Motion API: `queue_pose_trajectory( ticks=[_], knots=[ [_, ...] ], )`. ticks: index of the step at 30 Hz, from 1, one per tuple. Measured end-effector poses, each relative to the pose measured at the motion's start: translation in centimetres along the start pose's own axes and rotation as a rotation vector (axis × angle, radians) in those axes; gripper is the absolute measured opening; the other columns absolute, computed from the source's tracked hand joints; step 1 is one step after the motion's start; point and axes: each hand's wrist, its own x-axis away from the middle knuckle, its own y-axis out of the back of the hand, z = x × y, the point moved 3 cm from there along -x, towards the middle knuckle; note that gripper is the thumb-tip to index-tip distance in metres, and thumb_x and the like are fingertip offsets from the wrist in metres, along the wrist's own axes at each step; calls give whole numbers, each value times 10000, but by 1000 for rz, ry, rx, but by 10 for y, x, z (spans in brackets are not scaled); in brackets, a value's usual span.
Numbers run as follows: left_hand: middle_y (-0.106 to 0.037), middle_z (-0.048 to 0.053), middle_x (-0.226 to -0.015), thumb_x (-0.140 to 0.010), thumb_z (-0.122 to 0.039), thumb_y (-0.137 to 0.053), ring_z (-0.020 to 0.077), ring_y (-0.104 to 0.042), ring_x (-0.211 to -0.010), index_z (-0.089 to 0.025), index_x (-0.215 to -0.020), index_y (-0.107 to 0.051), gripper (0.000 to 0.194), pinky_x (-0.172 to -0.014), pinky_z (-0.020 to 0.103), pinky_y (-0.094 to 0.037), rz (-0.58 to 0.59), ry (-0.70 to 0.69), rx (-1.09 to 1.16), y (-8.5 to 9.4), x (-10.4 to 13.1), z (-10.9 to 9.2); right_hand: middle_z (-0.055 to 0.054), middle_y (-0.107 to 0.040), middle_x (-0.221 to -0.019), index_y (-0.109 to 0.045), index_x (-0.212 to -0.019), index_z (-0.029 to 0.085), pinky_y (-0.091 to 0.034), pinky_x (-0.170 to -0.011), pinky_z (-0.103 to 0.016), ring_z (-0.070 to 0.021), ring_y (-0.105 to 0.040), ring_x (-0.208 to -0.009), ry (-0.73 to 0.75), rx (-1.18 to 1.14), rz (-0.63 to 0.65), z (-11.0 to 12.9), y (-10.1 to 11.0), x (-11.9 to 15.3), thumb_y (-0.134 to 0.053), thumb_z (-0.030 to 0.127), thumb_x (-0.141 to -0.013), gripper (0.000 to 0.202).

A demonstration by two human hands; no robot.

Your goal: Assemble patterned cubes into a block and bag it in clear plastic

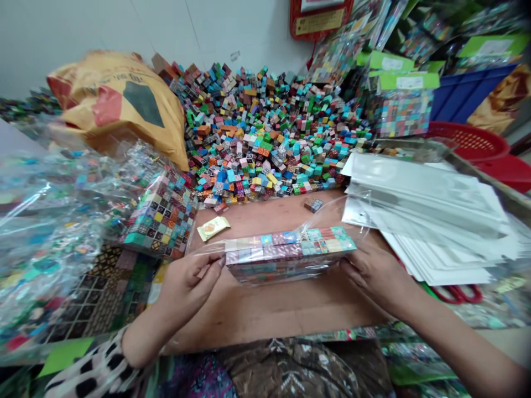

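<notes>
A clear plastic bag (274,272) packed with rows of small patterned cubes (286,243) is stretched between my hands above a brown board. My left hand (188,284) pinches the film at the bag's left end, thumb against fingers. At the opposite end, my right hand (371,271) grips the bag's corner, its fingertips partly hidden behind it. Loose film rises from the far right side of the bag. Behind it on the board lie a small yellow wrapped packet (213,227) and a dark patterned block (313,205).
A big heap of loose cubes (265,138) fills the back. To the left are a yellow sack (120,105) and a bagged cube block (160,215). White sheets (431,210) cover red-handled scissors (458,293) at right. Behind stand a green-topped pack (404,105) and red basket (468,141).
</notes>
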Motion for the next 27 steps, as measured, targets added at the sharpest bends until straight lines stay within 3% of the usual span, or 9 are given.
queue_pose_trajectory(
  ticks=[4,10,18,23,27],
  knots=[
    [-739,11,-714,-925,-330,-452,146,-677,-657,-212,-798,-705,307,-625,223,-534,145,-8,28,2,-11,2,-177,-731,-1179,-649,-1205,143,-585,-967,-501,-314,-690,-1132,-8,-13,3,0,-1,1,-476,190,-969,296],
    [-643,-2,-630,-898,-265,-421,131,-599,-624,-189,-716,-657,307,-626,227,-494,241,20,87,-1,-16,3,-180,-743,-1118,-653,-1166,128,-591,-951,-474,-310,-707,-1091,-8,7,14,0,-2,2,-482,198,-975,266],
    [-575,-11,-599,-842,-232,-457,124,-523,-584,-172,-744,-659,233,-565,220,-418,355,46,124,-6,-15,4,-133,-735,-1197,-662,-1218,176,-567,-990,-478,-308,-680,-1153,-17,-56,22,-1,2,0,-508,175,-949,311],
    [-427,-40,-543,-846,-209,-408,95,-414,-510,-184,-629,-529,250,-515,226,-307,350,3,79,-9,-16,4,-144,-722,-1224,-671,-1182,176,-556,-998,-486,-322,-665,-1174,-10,-44,11,1,4,-3,-500,167,-941,295],
    [-367,-50,-521,-845,-217,-390,87,-375,-483,-205,-579,-413,267,-508,232,-272,312,-23,70,-9,-17,1,-155,-749,-1135,-684,-1112,152,-588,-938,-442,-305,-703,-1092,-9,-45,14,2,5,-3,-504,167,-952,241]
  ],
)
